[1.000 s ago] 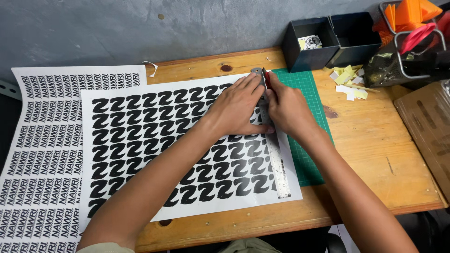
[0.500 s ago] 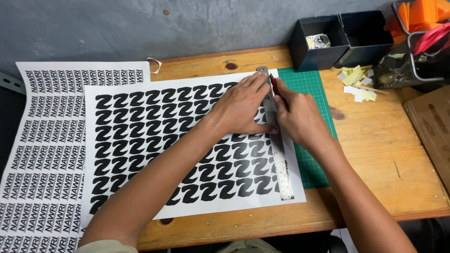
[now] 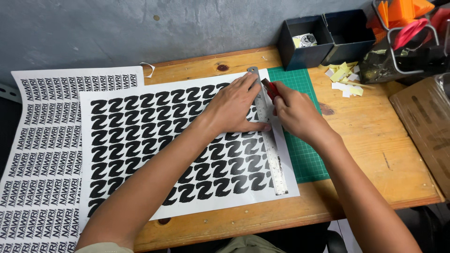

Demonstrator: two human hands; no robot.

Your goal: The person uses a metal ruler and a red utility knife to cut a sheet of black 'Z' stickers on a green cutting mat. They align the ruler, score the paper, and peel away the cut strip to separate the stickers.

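Table edge: the wooden table (image 3: 375,154) runs across the near side, its front lip below the paper.
Top sheet: a white sheet printed with rows of black curved shapes (image 3: 140,140) lies flat on the table, its right margin overlapping the cutting mat.
Second sheet: a white sheet of small black lettering (image 3: 42,154) lies under the top sheet's left side and hangs off the table's left end.
Ruler: a metal ruler (image 3: 269,150) lies along the top sheet's right margin, running from the near right corner up to the far edge.
Left hand: the left hand (image 3: 232,110) lies flat and spread, palm down, pressing on the ruler's upper half and the sheet beside it.
Right hand: the right hand (image 3: 295,115) is closed around a red-handled knife (image 3: 270,89), its tip just beside the ruler's right edge.
Cutting mat: a green cutting mat (image 3: 307,154) lies under the sheet's right side.
Scraps: small yellow and white paper scraps (image 3: 344,77) sit beyond the mat.
Boxes: two dark open boxes (image 3: 323,40) stand at the far edge against the grey wall.
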